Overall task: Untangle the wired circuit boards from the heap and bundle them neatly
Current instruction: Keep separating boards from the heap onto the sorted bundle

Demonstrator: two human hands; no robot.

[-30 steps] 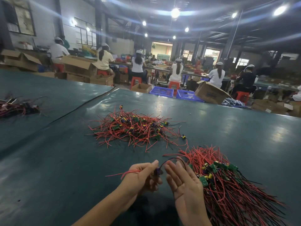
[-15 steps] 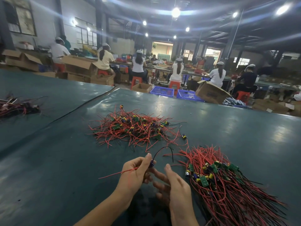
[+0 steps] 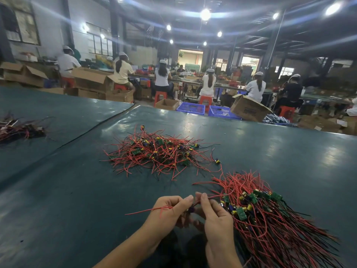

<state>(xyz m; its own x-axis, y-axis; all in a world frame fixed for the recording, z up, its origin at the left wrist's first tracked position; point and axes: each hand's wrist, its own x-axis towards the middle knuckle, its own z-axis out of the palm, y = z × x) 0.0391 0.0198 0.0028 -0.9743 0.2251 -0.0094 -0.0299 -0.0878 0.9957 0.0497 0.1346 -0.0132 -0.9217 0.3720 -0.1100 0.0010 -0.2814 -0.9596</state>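
Pinching one wired board (image 3: 191, 209) between both hands, we hold it low over the green table (image 3: 77, 200), close to our body. Our left hand (image 3: 170, 209) curls its thumb and fingers round the board's red wire (image 3: 143, 211), whose loose end sticks out to the left. Our right hand (image 3: 217, 219) nips the same piece between thumb and forefinger, right beside the small dark board itself. Holding it at two points this way seems meant to pull the lead straight before it is laid down.

The tangled heap (image 3: 160, 151) of red wires and little green boards lies farther out, in the middle of the table, within easy reach. Just beside our right hand lies the bundle (image 3: 270, 225), its boards lined up at one end and its wires combed toward the near right, so a finished piece can go straight onto it. We judge the sorting roughly half done.

A smaller pile (image 3: 19, 130) sits far left. Beyond the table, seated workers (image 3: 162, 76) face away among cardboard boxes (image 3: 249, 109).
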